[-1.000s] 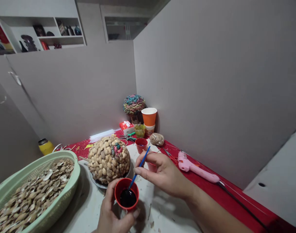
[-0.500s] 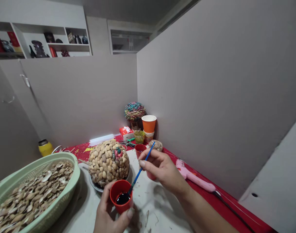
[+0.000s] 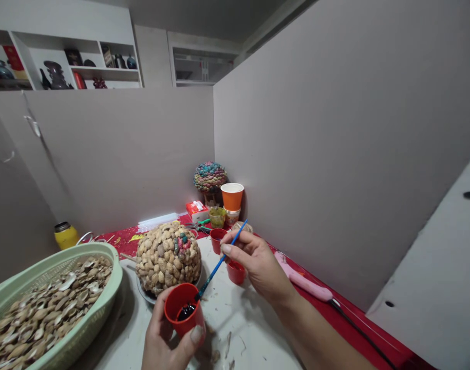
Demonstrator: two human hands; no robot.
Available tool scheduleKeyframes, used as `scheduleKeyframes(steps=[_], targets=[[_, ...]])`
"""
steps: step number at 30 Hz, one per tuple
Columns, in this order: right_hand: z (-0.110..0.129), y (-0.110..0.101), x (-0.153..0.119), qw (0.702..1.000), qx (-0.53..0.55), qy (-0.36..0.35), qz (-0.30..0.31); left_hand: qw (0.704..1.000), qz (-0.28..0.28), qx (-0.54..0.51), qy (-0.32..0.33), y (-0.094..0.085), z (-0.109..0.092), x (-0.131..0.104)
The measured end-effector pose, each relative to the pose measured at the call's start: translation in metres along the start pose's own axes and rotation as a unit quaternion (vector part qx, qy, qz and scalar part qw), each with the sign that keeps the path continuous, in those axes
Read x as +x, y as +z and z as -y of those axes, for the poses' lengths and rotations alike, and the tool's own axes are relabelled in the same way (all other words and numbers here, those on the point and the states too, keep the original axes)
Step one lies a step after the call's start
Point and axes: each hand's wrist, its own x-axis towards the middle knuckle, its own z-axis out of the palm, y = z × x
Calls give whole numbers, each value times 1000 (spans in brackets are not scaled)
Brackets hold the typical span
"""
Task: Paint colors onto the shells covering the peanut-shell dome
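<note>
My left hand [image 3: 173,336] is wrapped round a small red cup [image 3: 184,304] with dark liquid paint in it. Between the thumb and fingers of my right hand [image 3: 254,259] is a blue paintbrush [image 3: 221,261], slanting down to the left. Its dark, wet bristles are at the cup's right rim. Just behind the cup, a ball covered in peanut shells [image 3: 167,259] rests on a grey dish [image 3: 145,294]. A few shells near its upper right are painted teal, dark green and pink-red; the rest are plain tan.
A green basket [image 3: 113,264] of loose shells fills the left. Two more red cups [image 3: 237,273] stand behind my right hand. A pink glue gun [image 3: 306,282] with a black cord lies at right. Orange paper cups [image 3: 232,198] and a painted shell ball [image 3: 210,177] are in the back corner.
The brush tip has lifted out of the dark paint to the cup's right rim. The whole view has shifted slightly, so things appear a little further left.
</note>
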Motion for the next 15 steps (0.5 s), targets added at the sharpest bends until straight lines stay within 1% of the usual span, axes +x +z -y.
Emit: scheduleKeyframes(steps=[7,11,15], targets=[[-1,-2,1,999,35,-8,-14,1000,-18,-23,-4,0,1,1],[-4,-5,3,999,41,-6,-13,999,-9,-36,-7,-1,3,3],[-5,-7,4,998,54,-10,-22,999,-19,-39,-8,-3,5,2]])
